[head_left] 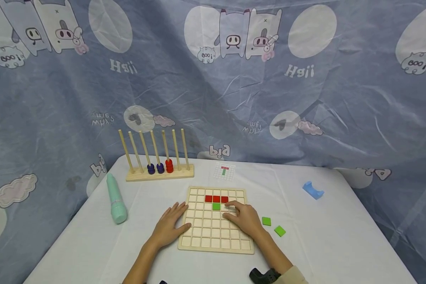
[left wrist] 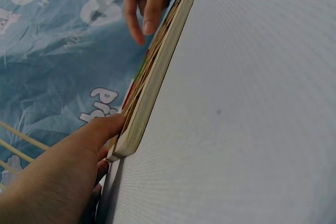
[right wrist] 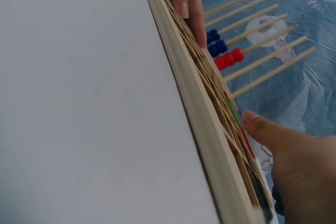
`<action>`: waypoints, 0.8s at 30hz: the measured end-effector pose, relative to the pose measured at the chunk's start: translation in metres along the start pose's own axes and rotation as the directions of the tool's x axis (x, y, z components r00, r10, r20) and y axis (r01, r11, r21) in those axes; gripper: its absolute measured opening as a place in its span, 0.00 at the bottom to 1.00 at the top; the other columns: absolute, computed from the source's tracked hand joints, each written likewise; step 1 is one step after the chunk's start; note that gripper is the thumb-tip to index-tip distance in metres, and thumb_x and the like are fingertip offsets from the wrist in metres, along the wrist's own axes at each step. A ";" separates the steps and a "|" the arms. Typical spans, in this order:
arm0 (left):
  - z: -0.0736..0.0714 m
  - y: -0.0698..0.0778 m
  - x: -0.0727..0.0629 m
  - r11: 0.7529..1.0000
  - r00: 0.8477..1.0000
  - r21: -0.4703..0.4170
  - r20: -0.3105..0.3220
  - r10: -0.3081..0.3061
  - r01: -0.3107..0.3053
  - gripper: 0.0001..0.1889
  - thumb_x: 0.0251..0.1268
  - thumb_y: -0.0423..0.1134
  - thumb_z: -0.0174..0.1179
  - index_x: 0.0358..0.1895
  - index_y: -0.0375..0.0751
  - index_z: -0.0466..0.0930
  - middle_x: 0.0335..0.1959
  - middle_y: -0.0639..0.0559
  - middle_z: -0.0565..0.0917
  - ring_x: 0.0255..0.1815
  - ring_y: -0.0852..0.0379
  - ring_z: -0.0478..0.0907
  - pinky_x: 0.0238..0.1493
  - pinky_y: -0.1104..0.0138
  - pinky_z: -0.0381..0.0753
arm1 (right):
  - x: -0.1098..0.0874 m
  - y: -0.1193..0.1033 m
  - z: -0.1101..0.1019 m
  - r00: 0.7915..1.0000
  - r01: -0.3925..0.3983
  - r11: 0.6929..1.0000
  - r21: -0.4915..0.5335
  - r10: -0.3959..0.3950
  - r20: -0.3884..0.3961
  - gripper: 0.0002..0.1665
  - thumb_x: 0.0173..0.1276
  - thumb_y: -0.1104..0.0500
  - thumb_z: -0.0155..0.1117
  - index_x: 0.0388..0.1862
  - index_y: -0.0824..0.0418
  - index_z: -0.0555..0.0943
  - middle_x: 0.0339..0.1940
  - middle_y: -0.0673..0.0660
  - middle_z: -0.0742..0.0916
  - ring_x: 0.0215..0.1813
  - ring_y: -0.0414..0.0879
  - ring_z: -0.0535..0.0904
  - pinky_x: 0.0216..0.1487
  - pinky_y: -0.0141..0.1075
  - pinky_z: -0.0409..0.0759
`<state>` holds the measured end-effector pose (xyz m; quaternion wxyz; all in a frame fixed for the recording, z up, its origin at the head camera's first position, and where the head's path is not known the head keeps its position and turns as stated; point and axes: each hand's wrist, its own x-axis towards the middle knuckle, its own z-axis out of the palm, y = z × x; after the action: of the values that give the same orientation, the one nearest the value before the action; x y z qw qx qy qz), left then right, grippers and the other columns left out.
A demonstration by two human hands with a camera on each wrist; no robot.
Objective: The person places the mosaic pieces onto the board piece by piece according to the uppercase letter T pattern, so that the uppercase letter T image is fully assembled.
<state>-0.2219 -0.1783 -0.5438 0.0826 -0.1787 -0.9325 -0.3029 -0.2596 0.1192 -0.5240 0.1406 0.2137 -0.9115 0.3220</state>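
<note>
A wooden grid board (head_left: 206,232) lies on the white table. Three red tiles (head_left: 216,198) make a row near its far side, with one green tile (head_left: 216,206) in the cell below the middle one. My left hand (head_left: 168,227) rests at the board's left edge, fingers extended, its thumb touching the frame. Over the right part of the board is my right hand (head_left: 246,219), thumb and index finger apart with nothing visible between them. In the right wrist view the right thumb (right wrist: 262,127) hovers just above the board. Two loose green tiles (head_left: 266,221) lie right of the board.
Behind the board lies a pattern card (head_left: 224,171) printed with a red and green T. A wooden peg rack (head_left: 159,177) with blue and red beads stands at the back left. A mint-green cylinder (head_left: 116,201) lies left; a blue curved piece (head_left: 312,190) lies right.
</note>
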 end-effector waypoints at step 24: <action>0.000 0.000 0.000 0.999 0.999 -0.009 -0.027 0.032 -0.032 0.36 0.58 0.58 0.57 0.67 0.43 0.65 0.68 0.49 0.63 0.70 0.47 0.53 0.69 0.51 0.48 | -0.074 0.076 -0.083 0.993 -0.041 0.993 -0.112 0.028 -0.115 0.21 0.48 0.46 0.74 0.41 0.50 0.84 0.09 0.38 0.63 0.13 0.30 0.53 0.14 0.26 0.56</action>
<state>-0.2218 -0.1777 -0.5439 0.0993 -0.1898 -0.9269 -0.3083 -0.2222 0.2483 -0.5304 0.1982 0.1710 -0.9225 0.2835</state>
